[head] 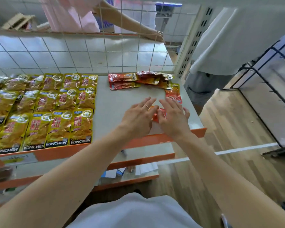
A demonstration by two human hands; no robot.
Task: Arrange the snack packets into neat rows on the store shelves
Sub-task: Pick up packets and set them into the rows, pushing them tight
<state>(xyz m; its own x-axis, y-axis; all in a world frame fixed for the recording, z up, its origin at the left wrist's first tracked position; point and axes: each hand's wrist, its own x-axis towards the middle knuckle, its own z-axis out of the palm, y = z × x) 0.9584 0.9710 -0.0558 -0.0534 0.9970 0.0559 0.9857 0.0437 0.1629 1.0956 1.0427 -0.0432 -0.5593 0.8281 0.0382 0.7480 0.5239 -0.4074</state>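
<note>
Several yellow snack packets (pixel 56 111) lie in neat rows on the left half of the top shelf (pixel 118 99). A loose cluster of red packets (pixel 138 80) sits at the shelf's back right, with one more red packet (pixel 174 94) along the right edge. My left hand (pixel 138 116) and my right hand (pixel 173 117) lie flat, side by side, near the shelf's front edge. Their straight fingers press on a red packet (pixel 156 114), mostly hidden beneath them.
A white wire grid (pixel 89 51) backs the shelf. Behind it another person's arm (pixel 138 28) reaches over the far shelf. A second person in grey shorts (pixel 207 86) stands at the right. Lower orange-edged shelves (pixel 138 160) hold small items. A black rack (pixel 270 96) stands right.
</note>
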